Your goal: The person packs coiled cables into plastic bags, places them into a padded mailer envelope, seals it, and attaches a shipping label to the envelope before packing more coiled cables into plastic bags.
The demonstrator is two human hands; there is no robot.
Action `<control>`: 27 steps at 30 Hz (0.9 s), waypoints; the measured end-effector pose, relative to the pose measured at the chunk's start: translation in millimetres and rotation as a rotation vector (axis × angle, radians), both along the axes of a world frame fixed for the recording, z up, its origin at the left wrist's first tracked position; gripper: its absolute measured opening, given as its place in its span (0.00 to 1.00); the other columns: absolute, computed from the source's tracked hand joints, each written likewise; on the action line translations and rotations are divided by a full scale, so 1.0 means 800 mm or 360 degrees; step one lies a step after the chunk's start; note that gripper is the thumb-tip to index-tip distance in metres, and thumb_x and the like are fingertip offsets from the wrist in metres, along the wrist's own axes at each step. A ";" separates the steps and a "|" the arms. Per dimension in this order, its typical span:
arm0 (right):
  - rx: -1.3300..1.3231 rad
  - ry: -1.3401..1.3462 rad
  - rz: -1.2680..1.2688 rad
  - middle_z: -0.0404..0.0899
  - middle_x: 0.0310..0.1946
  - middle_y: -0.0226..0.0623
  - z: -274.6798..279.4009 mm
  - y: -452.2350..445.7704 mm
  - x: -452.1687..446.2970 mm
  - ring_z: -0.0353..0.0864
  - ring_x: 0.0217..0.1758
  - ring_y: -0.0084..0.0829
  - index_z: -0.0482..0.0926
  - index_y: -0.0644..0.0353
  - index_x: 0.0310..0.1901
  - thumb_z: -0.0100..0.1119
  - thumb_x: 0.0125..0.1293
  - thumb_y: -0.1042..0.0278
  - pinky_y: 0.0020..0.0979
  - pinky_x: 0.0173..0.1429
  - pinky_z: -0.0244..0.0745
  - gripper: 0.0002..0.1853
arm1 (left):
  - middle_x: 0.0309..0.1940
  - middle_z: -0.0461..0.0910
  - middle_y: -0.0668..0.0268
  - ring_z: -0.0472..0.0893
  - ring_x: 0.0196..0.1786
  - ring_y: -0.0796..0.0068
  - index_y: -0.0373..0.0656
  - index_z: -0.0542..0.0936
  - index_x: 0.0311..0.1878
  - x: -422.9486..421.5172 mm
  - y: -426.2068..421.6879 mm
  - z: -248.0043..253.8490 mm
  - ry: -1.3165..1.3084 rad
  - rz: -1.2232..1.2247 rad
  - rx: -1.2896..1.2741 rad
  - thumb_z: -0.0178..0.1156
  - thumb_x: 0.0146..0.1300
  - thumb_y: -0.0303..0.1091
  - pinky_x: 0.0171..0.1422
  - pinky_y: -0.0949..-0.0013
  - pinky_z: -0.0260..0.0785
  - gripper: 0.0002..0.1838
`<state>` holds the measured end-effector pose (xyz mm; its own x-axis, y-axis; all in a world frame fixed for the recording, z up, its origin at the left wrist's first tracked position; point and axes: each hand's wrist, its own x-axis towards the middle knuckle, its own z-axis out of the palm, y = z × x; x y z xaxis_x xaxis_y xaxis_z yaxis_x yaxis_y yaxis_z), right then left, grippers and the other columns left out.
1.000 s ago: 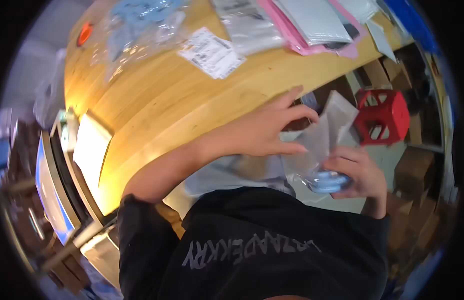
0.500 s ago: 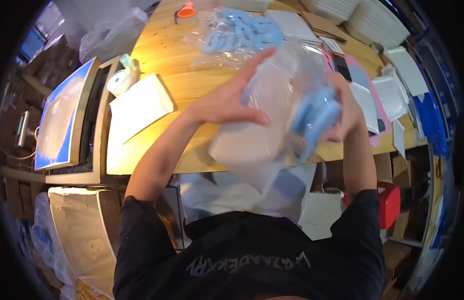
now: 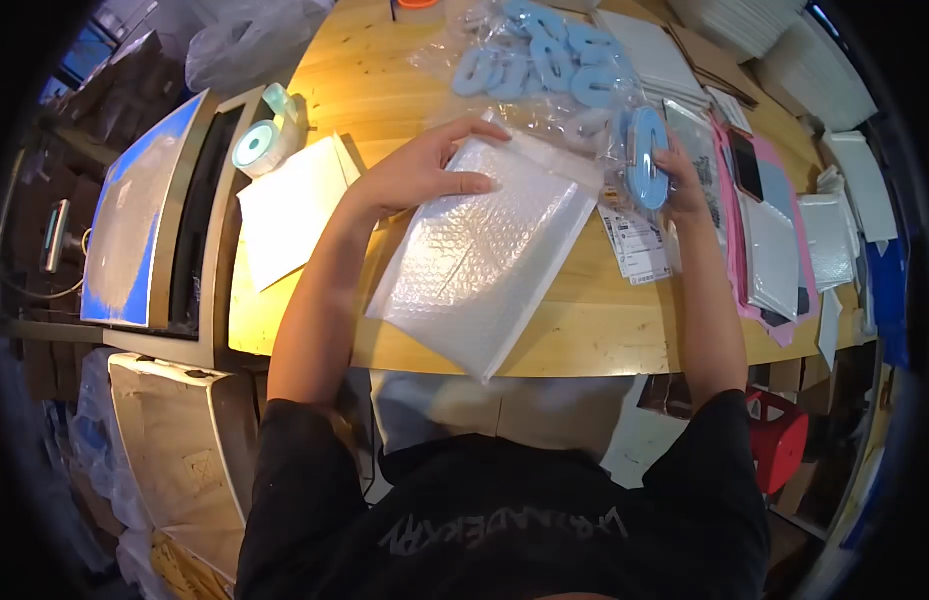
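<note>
A white bubble mailer (image 3: pixel 474 250) lies slanted on the wooden table, its lower corner reaching past the front edge. My left hand (image 3: pixel 419 165) grips its upper left side, with the thumb on top and the fingers at the upper edge. In my right hand (image 3: pixel 681 180) is a blue oval ring-shaped piece (image 3: pixel 645 158) in clear plastic, held upright just right of the mailer's top end. A printed label sheet (image 3: pixel 636 246) shows below that piece. Beyond both hands, several similar blue rings (image 3: pixel 551 62) lie in clear bags.
Left of the mailer are white paper sheets (image 3: pixel 294 205) and a tape roll (image 3: pixel 256 147) in its dispenser. A blue-and-tan framed panel (image 3: pixel 144 210) stands farther left. On the right lie pink sheets (image 3: pixel 806 262), a phone (image 3: pixel 745 166) and white mailers (image 3: pixel 769 250).
The mailer has gone from raised and blurred to lying on the table. My right hand has moved the blue piece away from it, up and right. The printed label has come into view.
</note>
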<state>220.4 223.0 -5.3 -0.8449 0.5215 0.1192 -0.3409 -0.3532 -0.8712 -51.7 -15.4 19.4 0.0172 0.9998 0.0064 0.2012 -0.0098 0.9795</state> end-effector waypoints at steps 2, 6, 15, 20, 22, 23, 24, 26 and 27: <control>0.0203 -0.0164 -0.0048 0.77 0.56 0.36 0.002 0.006 0.005 0.80 0.53 0.28 0.63 0.61 0.72 0.68 0.56 0.72 0.29 0.56 0.79 0.41 | 0.50 0.80 0.62 0.77 0.51 0.75 0.45 0.74 0.64 -0.002 0.005 -0.006 0.0073 -0.0033 -0.0168 0.71 0.60 0.34 0.58 0.71 0.69 0.29; 0.0524 -0.0318 -0.0113 0.77 0.56 0.35 0.013 -0.014 0.000 0.79 0.54 0.26 0.62 0.59 0.73 0.70 0.57 0.73 0.27 0.57 0.77 0.42 | 0.46 0.81 0.65 0.77 0.48 0.76 0.43 0.77 0.57 0.010 0.011 -0.024 0.0330 -0.0101 -0.0333 0.72 0.58 0.32 0.55 0.71 0.69 0.24; 0.0968 -0.0597 0.0147 0.77 0.59 0.37 0.039 -0.065 -0.019 0.76 0.57 0.24 0.67 0.61 0.71 0.71 0.58 0.71 0.27 0.64 0.71 0.38 | 0.42 0.80 0.63 0.76 0.46 0.70 0.43 0.78 0.50 0.026 0.009 -0.017 0.0577 -0.0210 -0.0073 0.74 0.55 0.36 0.52 0.66 0.68 0.21; 0.1252 -0.0550 0.0408 0.81 0.51 0.35 0.035 -0.052 -0.014 0.78 0.53 0.21 0.73 0.58 0.66 0.73 0.58 0.68 0.24 0.56 0.76 0.33 | 0.37 0.77 0.73 0.73 0.43 0.85 0.41 0.72 0.45 0.027 0.002 -0.014 0.0455 -0.0274 -0.0135 0.73 0.55 0.27 0.47 0.75 0.66 0.19; 0.1157 -0.0548 0.0515 0.82 0.49 0.35 0.039 -0.048 -0.011 0.80 0.50 0.21 0.74 0.59 0.65 0.74 0.56 0.69 0.24 0.55 0.77 0.33 | 0.36 0.76 0.74 0.73 0.42 0.86 0.42 0.72 0.44 0.029 0.002 -0.018 0.0433 -0.0265 -0.0077 0.73 0.55 0.27 0.46 0.75 0.66 0.19; 0.1109 -0.0546 0.0566 0.83 0.48 0.35 0.041 -0.046 -0.008 0.81 0.49 0.20 0.74 0.59 0.65 0.74 0.55 0.70 0.24 0.54 0.77 0.34 | 0.35 0.76 0.74 0.73 0.41 0.86 0.42 0.71 0.43 0.029 0.002 -0.020 0.0420 -0.0258 -0.0017 0.73 0.56 0.27 0.45 0.75 0.65 0.19; 0.1107 -0.0550 0.0566 0.83 0.48 0.35 0.044 -0.042 -0.005 0.81 0.49 0.20 0.74 0.59 0.65 0.74 0.55 0.70 0.24 0.54 0.77 0.34 | 0.34 0.76 0.74 0.72 0.41 0.86 0.42 0.70 0.42 0.029 0.003 -0.022 0.0407 -0.0253 0.0044 0.73 0.56 0.27 0.44 0.75 0.65 0.19; 0.1006 -0.0716 0.0744 0.84 0.46 0.35 0.049 -0.032 0.005 0.82 0.47 0.21 0.76 0.59 0.63 0.75 0.53 0.72 0.24 0.54 0.78 0.33 | 0.35 0.76 0.74 0.72 0.42 0.86 0.41 0.71 0.43 0.028 0.003 -0.021 0.0333 -0.0255 -0.0042 0.73 0.57 0.28 0.45 0.76 0.65 0.19; 0.0952 -0.0799 0.0831 0.85 0.45 0.35 0.051 -0.030 0.008 0.82 0.46 0.21 0.77 0.60 0.62 0.76 0.52 0.73 0.24 0.53 0.78 0.33 | 0.36 0.76 0.74 0.72 0.42 0.86 0.41 0.71 0.44 0.028 0.003 -0.020 0.0263 -0.0258 -0.0128 0.73 0.57 0.28 0.46 0.76 0.65 0.19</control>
